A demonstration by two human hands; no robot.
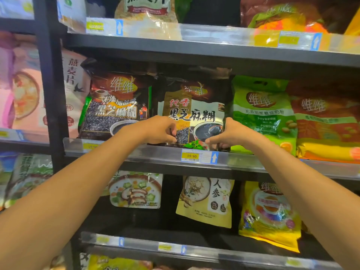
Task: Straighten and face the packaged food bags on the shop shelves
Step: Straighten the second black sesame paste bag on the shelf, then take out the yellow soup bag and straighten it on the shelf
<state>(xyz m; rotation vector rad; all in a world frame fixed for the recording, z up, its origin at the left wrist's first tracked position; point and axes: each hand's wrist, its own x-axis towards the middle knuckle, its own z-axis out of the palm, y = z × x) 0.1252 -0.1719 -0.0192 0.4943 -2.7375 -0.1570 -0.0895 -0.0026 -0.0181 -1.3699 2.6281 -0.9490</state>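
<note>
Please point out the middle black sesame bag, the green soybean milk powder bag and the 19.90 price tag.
middle black sesame bag (pixel 194 114): head view, on its large black characters.
green soybean milk powder bag (pixel 266 118): head view, on the word Soybean.
19.90 price tag (pixel 191 156): head view, on the yellow part.

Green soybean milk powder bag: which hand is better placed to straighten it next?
Right, probably. The right hand grips the black sesame bag at the edge next to the green bag. The left hand holds that bag's far side and would need to cross over.
</note>
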